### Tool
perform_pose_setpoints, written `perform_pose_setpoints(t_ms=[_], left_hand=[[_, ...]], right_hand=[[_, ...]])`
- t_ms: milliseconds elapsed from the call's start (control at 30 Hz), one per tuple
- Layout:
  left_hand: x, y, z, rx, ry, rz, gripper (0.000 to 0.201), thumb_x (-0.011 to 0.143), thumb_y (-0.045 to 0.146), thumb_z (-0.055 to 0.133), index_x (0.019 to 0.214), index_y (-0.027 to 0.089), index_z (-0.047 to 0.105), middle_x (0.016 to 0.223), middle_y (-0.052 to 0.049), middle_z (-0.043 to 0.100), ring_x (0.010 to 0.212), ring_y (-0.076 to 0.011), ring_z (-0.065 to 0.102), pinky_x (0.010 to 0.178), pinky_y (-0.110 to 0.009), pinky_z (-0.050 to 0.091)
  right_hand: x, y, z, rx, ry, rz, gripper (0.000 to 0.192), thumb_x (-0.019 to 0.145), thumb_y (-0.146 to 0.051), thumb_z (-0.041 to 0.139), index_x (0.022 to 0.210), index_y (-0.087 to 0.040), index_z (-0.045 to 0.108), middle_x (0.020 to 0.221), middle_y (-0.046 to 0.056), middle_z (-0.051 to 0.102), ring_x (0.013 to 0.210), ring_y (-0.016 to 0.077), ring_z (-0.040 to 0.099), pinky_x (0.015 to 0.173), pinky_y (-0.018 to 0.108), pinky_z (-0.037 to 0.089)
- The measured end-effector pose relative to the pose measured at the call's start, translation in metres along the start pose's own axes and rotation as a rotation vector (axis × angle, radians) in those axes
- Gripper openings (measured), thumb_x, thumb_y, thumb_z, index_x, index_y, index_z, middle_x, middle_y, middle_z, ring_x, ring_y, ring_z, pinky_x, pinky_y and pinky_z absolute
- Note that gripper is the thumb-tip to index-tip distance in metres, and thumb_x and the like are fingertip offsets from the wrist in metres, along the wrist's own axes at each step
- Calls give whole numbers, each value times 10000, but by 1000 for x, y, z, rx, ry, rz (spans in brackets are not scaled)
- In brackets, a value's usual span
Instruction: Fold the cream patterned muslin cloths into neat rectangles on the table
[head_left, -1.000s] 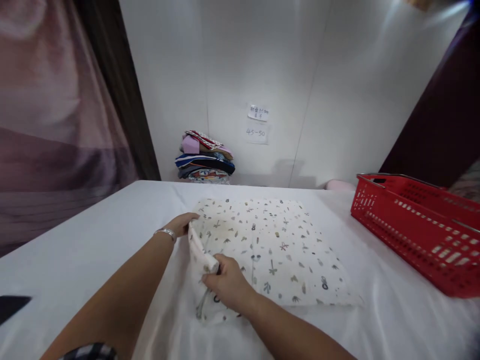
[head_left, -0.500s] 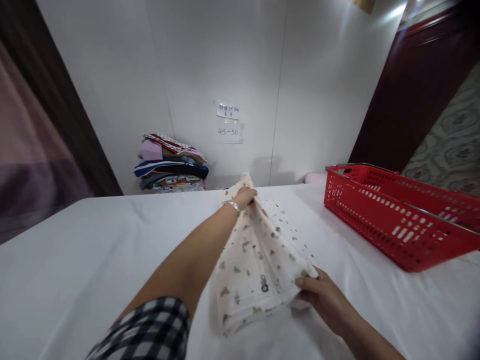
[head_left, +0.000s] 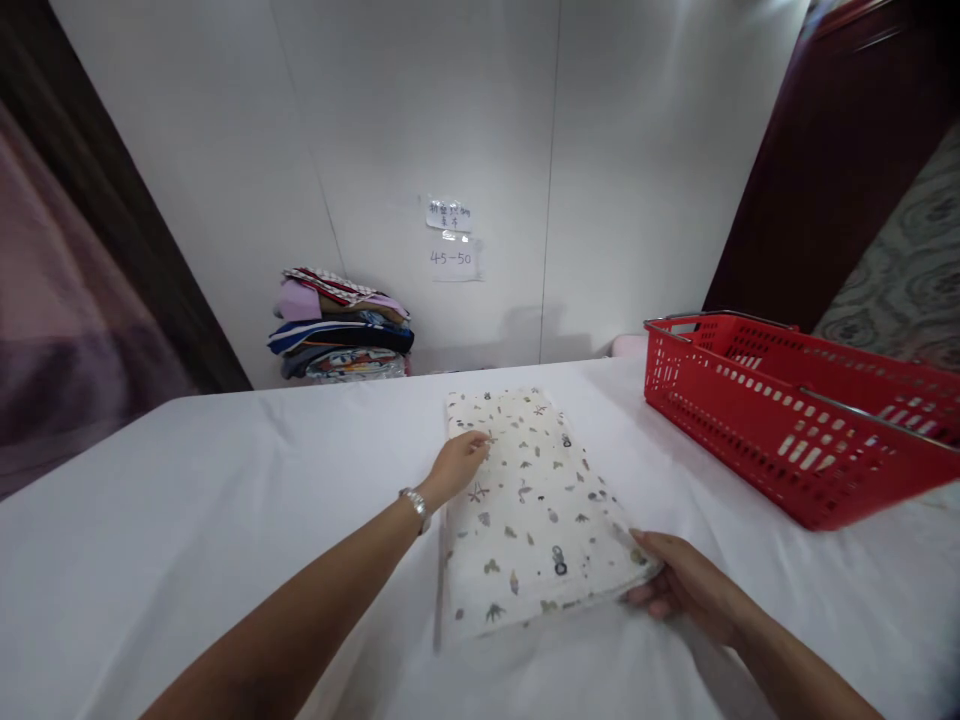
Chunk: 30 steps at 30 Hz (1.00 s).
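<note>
A cream cloth with small printed motifs (head_left: pixel 536 505) lies folded into a narrow rectangle on the white table (head_left: pixel 187 520). My left hand (head_left: pixel 459 465), with a bracelet on the wrist, rests flat on the cloth's left edge near its far end. At the cloth's near right corner is my right hand (head_left: pixel 686 590), whose fingers touch the corner and curl under its edge.
A red plastic basket (head_left: pixel 795 425) stands at the right of the table. A stack of folded clothes (head_left: pixel 341 328) sits against the white wall at the back, near two paper notes (head_left: pixel 450 240). A dark curtain hangs at the left.
The cloth was folded over from left to right, halving its width. My left hand carried the edge across, then laid it down; the cloth now lies flat and narrow.
</note>
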<state>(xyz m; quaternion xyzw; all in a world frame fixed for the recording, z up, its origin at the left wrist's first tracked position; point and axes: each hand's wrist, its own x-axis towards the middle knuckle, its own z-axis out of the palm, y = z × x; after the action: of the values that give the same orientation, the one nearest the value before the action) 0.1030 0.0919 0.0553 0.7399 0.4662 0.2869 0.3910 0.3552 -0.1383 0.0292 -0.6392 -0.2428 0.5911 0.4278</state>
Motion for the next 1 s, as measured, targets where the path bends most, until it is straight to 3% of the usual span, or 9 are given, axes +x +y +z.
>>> perform_pose_setpoints(t_ms=[133,300,400,500,633,800,1000], left_hand=[[-56,-14,-20,189,52,47,291,808,404,490,977,220,638,917,-40,637,791,-203,577,718,-319,448],[-128,-5,-6,236,-92,252,278,850,406,470,1045,245,586,1013,-44,594,852,-184,558,750,-324,460],[-156,-5,5,325,-144,411,341,805,415,558,1105,252,556,1103,-66,566,976,-220,527,833,-368,442],[-169,-10,11,461,-154,492,403,755,388,621,1121,241,541,1119,-79,550,992,-247,505,826,-398,432],[-173,-15,14,564,-105,522,227,799,272,545,1019,216,560,1052,-77,553,951,-231,496,785,-379,428],[-178,-13,16,604,-61,532,157,812,206,494,955,202,561,1011,-69,555,937,-216,494,767,-352,429],[-182,-16,15,648,-19,475,131,849,203,437,864,189,567,917,-66,578,876,-213,506,731,-345,428]], right_hand=[[10,-12,-5,-226,-48,22,311,787,-455,570,728,-151,550,527,12,574,368,84,502,310,161,319],[7,-32,-13,-159,-68,-208,255,779,-402,598,736,-159,536,562,-4,573,392,63,483,341,157,310],[2,-29,-19,-192,-27,-145,238,766,-384,609,746,-162,526,587,-4,582,411,69,509,345,159,309],[-3,-18,-19,-344,-4,-32,240,758,-386,610,761,-159,530,591,5,604,435,87,551,357,161,326],[-8,-14,-18,-420,25,-25,241,796,-396,554,758,-159,531,641,25,651,416,78,541,361,169,327],[-13,-21,-22,-469,53,5,216,814,-336,535,709,-148,534,546,2,609,370,64,484,356,171,303],[-12,-22,-17,-476,37,-133,211,862,-350,493,768,-162,510,641,16,641,421,59,516,385,162,326]])
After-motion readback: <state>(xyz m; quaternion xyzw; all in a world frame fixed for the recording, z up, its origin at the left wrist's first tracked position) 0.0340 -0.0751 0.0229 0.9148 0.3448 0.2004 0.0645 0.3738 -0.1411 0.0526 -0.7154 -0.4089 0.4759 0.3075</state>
